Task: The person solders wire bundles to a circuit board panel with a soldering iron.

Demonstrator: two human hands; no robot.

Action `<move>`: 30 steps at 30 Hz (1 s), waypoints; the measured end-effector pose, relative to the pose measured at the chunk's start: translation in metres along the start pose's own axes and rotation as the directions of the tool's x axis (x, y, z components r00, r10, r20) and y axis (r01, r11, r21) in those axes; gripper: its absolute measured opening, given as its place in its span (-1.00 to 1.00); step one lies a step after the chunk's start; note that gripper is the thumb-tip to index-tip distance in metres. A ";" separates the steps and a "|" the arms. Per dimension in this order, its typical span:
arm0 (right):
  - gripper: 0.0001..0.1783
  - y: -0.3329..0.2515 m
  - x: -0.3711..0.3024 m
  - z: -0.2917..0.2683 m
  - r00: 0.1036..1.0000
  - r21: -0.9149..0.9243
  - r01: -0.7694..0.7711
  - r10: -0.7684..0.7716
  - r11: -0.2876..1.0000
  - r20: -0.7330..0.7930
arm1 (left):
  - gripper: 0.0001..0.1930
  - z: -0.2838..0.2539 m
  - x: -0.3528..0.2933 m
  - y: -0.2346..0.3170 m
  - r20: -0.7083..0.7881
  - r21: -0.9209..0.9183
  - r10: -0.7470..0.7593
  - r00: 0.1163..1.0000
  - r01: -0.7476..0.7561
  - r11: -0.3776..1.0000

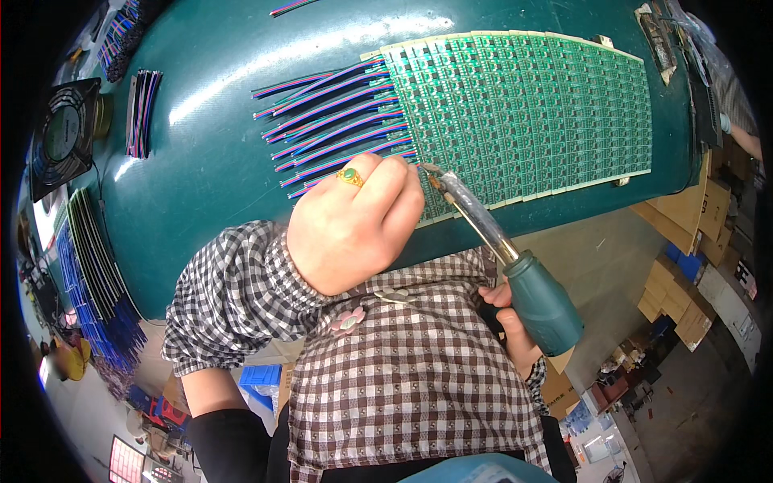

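My left hand (354, 217), wearing a gold ring with a green stone, is closed at the left edge of a panel of green circuit boards (523, 113). Its fingertips are turned under, so what they pinch is hidden. Multicoloured ribbon wires (334, 121) lie in a row along that edge, the nearest running beside and beneath the hand. My right hand (515, 322) is wrapped round the green handle of a soldering iron (543, 302), partly behind it. The iron slants up and left, its dark tip beside my left fingers at the panel's edge.
Boards and wires rest on a green tabletop (201, 177). A small bundle of wires (143, 113) lies at left, near a black fan (66, 137). More blue and black wires (97, 282) hang over the left edge. Cardboard boxes (676, 298) stand on the floor at right.
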State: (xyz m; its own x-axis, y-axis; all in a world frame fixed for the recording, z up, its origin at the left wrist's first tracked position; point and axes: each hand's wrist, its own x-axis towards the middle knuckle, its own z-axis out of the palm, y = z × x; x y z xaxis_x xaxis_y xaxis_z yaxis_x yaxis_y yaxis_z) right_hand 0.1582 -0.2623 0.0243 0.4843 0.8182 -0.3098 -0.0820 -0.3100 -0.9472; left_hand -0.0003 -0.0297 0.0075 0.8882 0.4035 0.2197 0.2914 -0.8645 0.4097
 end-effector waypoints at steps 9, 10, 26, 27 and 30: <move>-0.43 -0.008 -0.002 0.008 0.998 -0.037 0.030 -0.033 0.999 -0.061 | -0.66 0.009 -0.001 -0.005 -0.073 0.044 0.037 0.997 -0.033 0.998; -0.43 -0.009 -0.002 0.008 0.998 -0.064 0.020 -0.024 0.998 -0.059 | -0.72 0.012 -0.001 -0.006 -0.142 0.098 0.081 0.987 -0.068 0.993; -0.38 -0.005 -0.001 0.002 1.000 0.056 -0.004 0.005 0.998 -0.017 | -0.59 0.011 -0.003 -0.003 -0.120 0.034 0.036 0.992 -0.032 0.999; -0.38 -0.004 -0.002 0.002 1.000 0.058 -0.007 0.008 0.998 -0.021 | -0.65 0.013 -0.002 -0.004 -0.144 0.060 0.050 0.988 -0.042 0.997; -0.38 -0.003 -0.003 0.001 1.000 0.054 -0.016 0.017 0.998 -0.023 | -0.71 0.014 -0.002 -0.005 -0.168 0.083 0.063 0.984 -0.049 0.995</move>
State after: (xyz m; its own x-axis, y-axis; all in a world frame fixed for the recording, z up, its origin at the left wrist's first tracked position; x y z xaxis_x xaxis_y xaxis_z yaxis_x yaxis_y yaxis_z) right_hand 0.1564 -0.2639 0.0277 0.5028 0.8013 -0.3241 -0.1368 -0.2965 -0.9452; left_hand 0.0011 -0.0307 -0.0071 0.8322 0.3933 0.3908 0.2758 -0.9051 0.3237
